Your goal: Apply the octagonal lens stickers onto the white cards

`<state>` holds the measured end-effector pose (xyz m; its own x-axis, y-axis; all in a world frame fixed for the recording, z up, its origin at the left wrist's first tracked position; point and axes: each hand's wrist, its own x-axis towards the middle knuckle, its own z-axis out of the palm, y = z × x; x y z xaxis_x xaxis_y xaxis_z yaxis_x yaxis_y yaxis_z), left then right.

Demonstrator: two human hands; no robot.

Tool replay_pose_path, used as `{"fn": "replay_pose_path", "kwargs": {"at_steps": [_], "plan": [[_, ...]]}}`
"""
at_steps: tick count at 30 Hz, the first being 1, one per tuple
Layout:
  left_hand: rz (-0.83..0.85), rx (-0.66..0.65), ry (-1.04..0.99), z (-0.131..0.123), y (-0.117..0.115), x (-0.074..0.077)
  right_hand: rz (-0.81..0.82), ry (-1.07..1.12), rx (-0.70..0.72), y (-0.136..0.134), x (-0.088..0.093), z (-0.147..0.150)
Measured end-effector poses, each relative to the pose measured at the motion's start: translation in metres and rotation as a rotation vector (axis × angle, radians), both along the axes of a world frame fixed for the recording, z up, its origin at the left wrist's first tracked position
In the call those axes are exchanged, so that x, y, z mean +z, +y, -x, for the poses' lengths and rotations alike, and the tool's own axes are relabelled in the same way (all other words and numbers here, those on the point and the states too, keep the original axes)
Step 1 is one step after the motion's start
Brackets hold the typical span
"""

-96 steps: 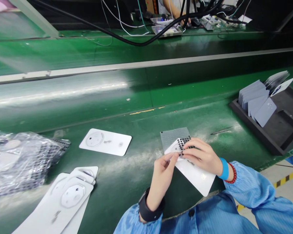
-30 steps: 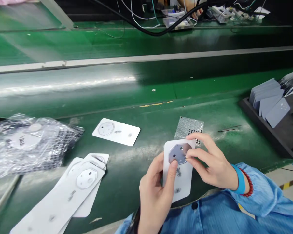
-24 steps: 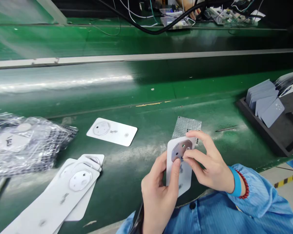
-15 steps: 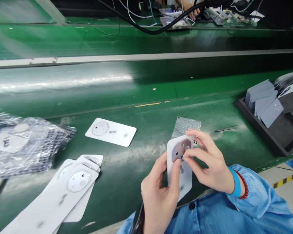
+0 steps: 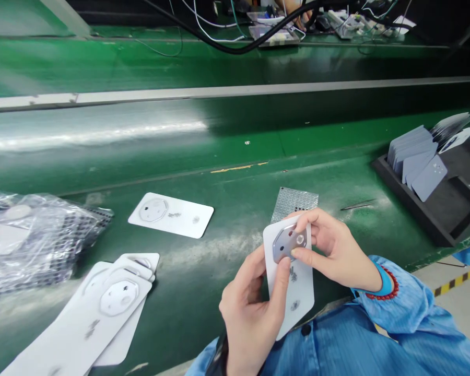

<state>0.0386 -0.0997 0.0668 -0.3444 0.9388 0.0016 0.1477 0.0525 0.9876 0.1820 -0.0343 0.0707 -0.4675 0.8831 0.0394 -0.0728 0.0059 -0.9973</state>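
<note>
My left hand (image 5: 250, 308) grips a white card (image 5: 293, 287) upright by its left edge, thumb across the front. The card carries a grey octagonal patch (image 5: 288, 243) near its top. My right hand (image 5: 329, 250) pinches at that patch, fingertips pressed on its right and upper edges. Whether something tiny sits under the fingertips is too small to make out. Just behind the card a silvery dotted sheet (image 5: 293, 201) lies on the green table (image 5: 227, 250).
One white card (image 5: 171, 214) lies flat to the left. A fanned stack of white cards (image 5: 97, 313) sits front left, beside a crinkled plastic bag (image 5: 27, 237). A black tray (image 5: 442, 203) with upright grey cards (image 5: 415, 156) stands right. Thin tweezers (image 5: 356, 204) lie nearby. Another person's hand (image 5: 297, 13) works far back.
Over the last second the card has tilted and dropped slightly in my left hand. My right fingers have shifted from its centre hole to the patch's right edge.
</note>
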Motion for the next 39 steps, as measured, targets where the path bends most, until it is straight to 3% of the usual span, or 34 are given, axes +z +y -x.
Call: {"fn": "replay_pose_path", "kwargs": {"at_steps": [9,19,28,34,39], "plan": [[-0.019,0.043,-0.075,-0.001,0.003,-0.003,0.076,0.037,-0.135,-0.004,0.003,0.008],[0.079,-0.056,-0.22,0.009,0.018,-0.007,0.123,-0.029,-0.098,0.0,0.0,0.01],[0.009,0.025,-0.075,0.004,0.021,-0.004,0.114,0.01,-0.072,-0.006,-0.003,0.008],[0.093,-0.065,-0.087,0.01,0.021,0.001,0.147,0.065,-0.072,-0.004,-0.005,0.007],[0.097,0.006,-0.052,0.014,0.021,0.0,0.138,0.08,-0.047,-0.004,-0.007,0.005]]}}
